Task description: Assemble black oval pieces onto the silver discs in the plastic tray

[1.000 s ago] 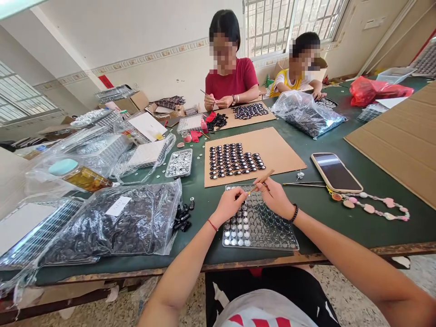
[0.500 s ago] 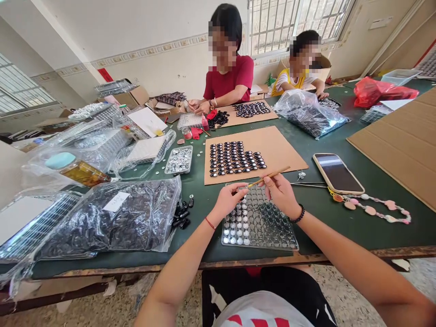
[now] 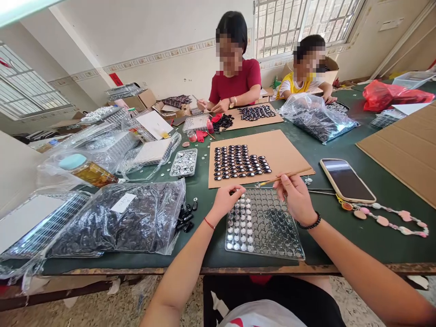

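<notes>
Right hand [image 3: 295,196] has slid a bit right since a second ago, fingers pinched on the thin wooden stick [image 3: 286,175], which now lies flatter, tip over the cardboard sheet [image 3: 289,152]. Left hand [image 3: 225,200] stays at the clear plastic tray [image 3: 265,225]'s top-left corner on the table, fingertips pinched together on something tiny, can't tell what.

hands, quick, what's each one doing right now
Left hand: fingers pinched shut at the clear tray; what it holds cannot be told.
Right hand: closed on thin wooden stick.

Small assembly workshop — shared green table [image 3: 340,150], bagged parts [image 3: 119,220], sorting trays [image 3: 269,227]
</notes>
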Demonstrator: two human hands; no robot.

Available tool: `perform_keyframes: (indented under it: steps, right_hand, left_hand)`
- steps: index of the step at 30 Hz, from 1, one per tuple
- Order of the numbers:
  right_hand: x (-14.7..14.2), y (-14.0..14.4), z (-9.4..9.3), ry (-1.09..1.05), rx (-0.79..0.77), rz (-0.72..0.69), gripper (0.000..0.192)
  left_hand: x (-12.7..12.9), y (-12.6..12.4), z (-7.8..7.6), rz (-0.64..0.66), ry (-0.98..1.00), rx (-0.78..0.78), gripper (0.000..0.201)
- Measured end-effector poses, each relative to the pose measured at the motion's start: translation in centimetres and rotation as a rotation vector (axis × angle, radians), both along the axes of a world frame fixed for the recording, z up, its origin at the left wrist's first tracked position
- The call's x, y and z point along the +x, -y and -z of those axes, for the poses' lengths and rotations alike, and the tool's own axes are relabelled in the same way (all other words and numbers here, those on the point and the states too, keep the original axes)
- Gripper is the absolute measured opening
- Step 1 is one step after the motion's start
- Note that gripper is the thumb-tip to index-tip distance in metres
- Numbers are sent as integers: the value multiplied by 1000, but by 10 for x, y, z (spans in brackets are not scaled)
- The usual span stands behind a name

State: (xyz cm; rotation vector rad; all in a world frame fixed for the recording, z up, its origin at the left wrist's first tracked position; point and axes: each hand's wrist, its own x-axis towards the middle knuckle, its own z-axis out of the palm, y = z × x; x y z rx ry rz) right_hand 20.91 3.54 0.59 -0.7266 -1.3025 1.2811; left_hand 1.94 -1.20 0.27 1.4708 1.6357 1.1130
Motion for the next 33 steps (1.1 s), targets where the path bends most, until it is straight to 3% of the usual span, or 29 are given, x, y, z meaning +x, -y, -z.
perform_keyframes:
  steps: [5, 13, 21, 27, 29, 33]
  right_hand:
    - [-4, 8, 1, 82, 40, -74, 21]
    - [-3, 11, 0, 106, 38, -84, 22]
    - [-3, 5, -4, -93, -265, -188, 21]
    - [2, 0, -6, -296, -555, -483, 15]
    - [5, -4, -8, -380, -610, -505, 16]
    - [11, -6, -15, -458, -631, -468, 17]
  left_hand:
    - [9, 1, 1, 102, 176, -55, 39]
    - [17, 5, 3, 47, 240, -50, 34]
    - [18, 8, 2, 106, 153, 46, 29]
    - [21, 10, 1, 202, 359, -39, 26]
    - [12, 5, -1, 122, 507, -55, 23]
    - [-36, -13, -9, -303, 1039, 120, 17]
